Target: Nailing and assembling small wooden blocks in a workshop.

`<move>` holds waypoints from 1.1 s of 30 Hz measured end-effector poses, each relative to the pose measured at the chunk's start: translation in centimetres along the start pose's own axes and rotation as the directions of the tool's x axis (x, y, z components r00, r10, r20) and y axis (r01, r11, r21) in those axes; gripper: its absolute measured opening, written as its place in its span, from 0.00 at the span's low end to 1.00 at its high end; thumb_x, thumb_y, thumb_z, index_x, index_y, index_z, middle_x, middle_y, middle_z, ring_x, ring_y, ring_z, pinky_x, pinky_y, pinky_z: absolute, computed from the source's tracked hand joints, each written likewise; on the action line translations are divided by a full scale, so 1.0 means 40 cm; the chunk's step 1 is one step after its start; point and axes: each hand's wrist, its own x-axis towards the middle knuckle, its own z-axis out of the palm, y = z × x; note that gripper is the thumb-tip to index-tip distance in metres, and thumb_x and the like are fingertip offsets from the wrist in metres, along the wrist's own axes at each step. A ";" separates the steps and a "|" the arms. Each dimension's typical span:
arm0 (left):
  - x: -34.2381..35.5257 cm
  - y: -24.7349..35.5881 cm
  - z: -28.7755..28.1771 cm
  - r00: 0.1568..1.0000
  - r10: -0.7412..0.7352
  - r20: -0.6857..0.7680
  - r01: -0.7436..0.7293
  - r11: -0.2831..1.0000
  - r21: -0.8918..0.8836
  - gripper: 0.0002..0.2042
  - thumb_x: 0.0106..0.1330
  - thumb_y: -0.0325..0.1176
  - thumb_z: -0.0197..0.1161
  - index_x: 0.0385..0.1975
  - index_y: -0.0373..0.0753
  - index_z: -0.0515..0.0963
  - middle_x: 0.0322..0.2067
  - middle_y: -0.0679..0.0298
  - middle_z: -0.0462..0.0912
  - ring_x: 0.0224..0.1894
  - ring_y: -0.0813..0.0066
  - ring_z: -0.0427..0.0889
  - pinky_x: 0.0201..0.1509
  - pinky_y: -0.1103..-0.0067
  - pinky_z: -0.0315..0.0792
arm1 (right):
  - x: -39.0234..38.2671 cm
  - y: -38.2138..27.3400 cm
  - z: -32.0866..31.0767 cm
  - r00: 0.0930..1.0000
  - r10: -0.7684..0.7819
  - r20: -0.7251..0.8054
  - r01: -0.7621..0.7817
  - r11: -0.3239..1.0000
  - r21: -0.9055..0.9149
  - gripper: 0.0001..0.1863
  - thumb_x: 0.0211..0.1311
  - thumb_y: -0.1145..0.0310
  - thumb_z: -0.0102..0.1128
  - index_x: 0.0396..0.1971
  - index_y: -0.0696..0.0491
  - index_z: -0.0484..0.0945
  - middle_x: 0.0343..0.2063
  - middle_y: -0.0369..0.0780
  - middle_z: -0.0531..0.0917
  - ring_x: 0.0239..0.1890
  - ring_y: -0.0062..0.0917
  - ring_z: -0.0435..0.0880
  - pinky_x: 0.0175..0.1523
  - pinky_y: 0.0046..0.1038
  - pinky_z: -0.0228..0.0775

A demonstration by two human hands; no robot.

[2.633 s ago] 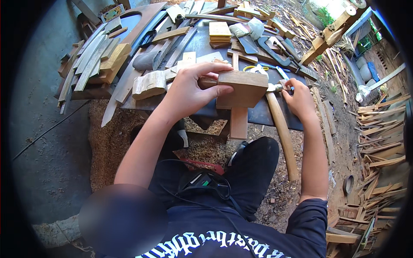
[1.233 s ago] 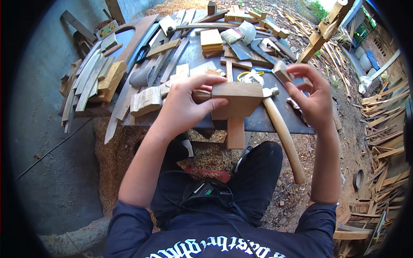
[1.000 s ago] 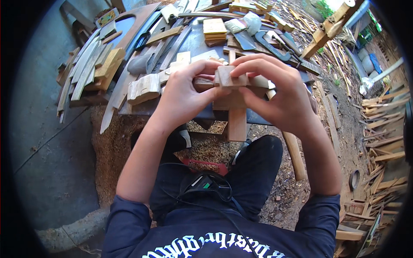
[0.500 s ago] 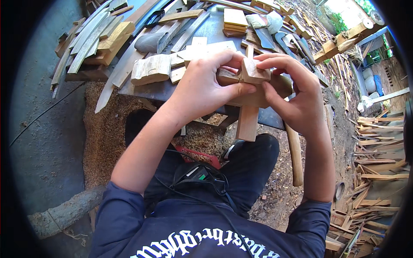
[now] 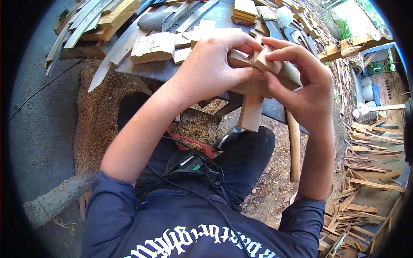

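My left hand [image 5: 217,64] is closed around a brown wooden block [image 5: 238,59], its thumb reaching along the near side. My right hand [image 5: 305,81] pinches a small pale wooden piece [image 5: 269,60] against that block, just beside my left thumb. Beneath both hands is a wider flat wooden block [image 5: 286,76], partly hidden by fingers. A light board [image 5: 249,114] juts toward me over the bench's front edge. A hammer's wooden handle [image 5: 293,157] hangs below my right hand; the head is hidden. A rough chunk of pale wood [image 5: 150,49] lies left of my hands.
The dark bench [image 5: 167,70] holds stacked offcuts [image 5: 244,10], long slats [image 5: 101,77] and metal tools [image 5: 292,35]. A post with rollers [image 5: 348,46] stands at upper right. Scrap wood [image 5: 370,172] is piled along the right. Sawdust [image 5: 92,129] and a log [image 5: 58,200] lie at left.
My right hand has come from the bench's right side to the wooden block with a small piece, meeting my left hand. In the last half second both hands appear higher as the view shifted.
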 end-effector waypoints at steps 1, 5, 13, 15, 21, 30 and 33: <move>-0.001 -0.001 0.000 1.000 -0.017 0.002 0.017 0.999 -0.030 0.22 0.62 0.31 0.78 0.55 0.35 0.83 0.48 0.60 0.89 0.52 0.74 0.87 0.58 0.75 0.81 | -0.003 0.002 -0.014 0.998 0.028 0.062 -0.030 0.999 0.042 0.13 0.53 0.78 0.72 0.40 0.58 0.83 0.45 0.42 0.88 0.48 0.26 0.90 0.56 0.26 0.79; 0.002 -0.004 0.005 0.999 -0.035 0.007 0.035 0.999 -0.028 0.22 0.61 0.31 0.79 0.55 0.36 0.83 0.49 0.59 0.89 0.54 0.73 0.87 0.58 0.75 0.81 | -0.012 0.015 -0.050 0.965 0.180 0.192 -0.228 0.936 0.270 0.13 0.58 0.85 0.68 0.43 0.61 0.83 0.61 0.45 0.80 0.57 0.24 0.83 0.62 0.26 0.76; 0.000 -0.008 0.008 1.000 -0.022 0.001 0.022 0.998 -0.066 0.22 0.62 0.32 0.79 0.54 0.34 0.83 0.49 0.59 0.89 0.50 0.76 0.88 0.56 0.77 0.82 | -0.016 0.024 -0.039 0.970 0.166 0.175 -0.220 0.908 0.358 0.10 0.63 0.81 0.70 0.44 0.61 0.84 0.56 0.44 0.81 0.55 0.23 0.84 0.60 0.24 0.76; 0.000 -0.011 0.009 1.000 -0.012 -0.001 0.012 0.997 -0.072 0.22 0.62 0.33 0.79 0.54 0.34 0.83 0.49 0.58 0.89 0.49 0.76 0.88 0.56 0.77 0.83 | -0.014 0.010 -0.030 0.966 0.198 0.163 -0.248 0.885 0.394 0.09 0.64 0.80 0.71 0.43 0.61 0.84 0.55 0.44 0.82 0.54 0.22 0.84 0.59 0.23 0.76; 0.000 -0.010 0.007 1.000 -0.011 -0.028 0.010 0.999 -0.031 0.22 0.63 0.34 0.79 0.55 0.34 0.83 0.49 0.58 0.89 0.49 0.76 0.88 0.54 0.77 0.83 | -0.017 0.003 -0.021 0.976 0.204 0.080 -0.213 0.969 0.123 0.10 0.62 0.75 0.75 0.41 0.60 0.85 0.52 0.42 0.83 0.52 0.20 0.84 0.55 0.21 0.75; -0.002 -0.016 0.005 1.000 -0.014 -0.001 0.014 0.997 -0.074 0.22 0.60 0.34 0.80 0.53 0.37 0.84 0.47 0.60 0.89 0.49 0.77 0.87 0.57 0.76 0.82 | -0.008 -0.002 -0.016 0.989 0.131 0.063 -0.140 0.973 0.185 0.18 0.58 0.85 0.64 0.48 0.59 0.87 0.50 0.42 0.87 0.53 0.23 0.86 0.59 0.25 0.77; -0.004 -0.019 0.002 0.999 -0.006 -0.033 0.004 0.999 -0.043 0.22 0.60 0.33 0.80 0.53 0.37 0.84 0.47 0.62 0.89 0.49 0.76 0.87 0.57 0.76 0.82 | -0.006 0.010 -0.015 0.982 0.174 0.073 -0.185 0.961 0.207 0.17 0.58 0.84 0.67 0.48 0.59 0.88 0.47 0.40 0.87 0.51 0.21 0.86 0.57 0.23 0.78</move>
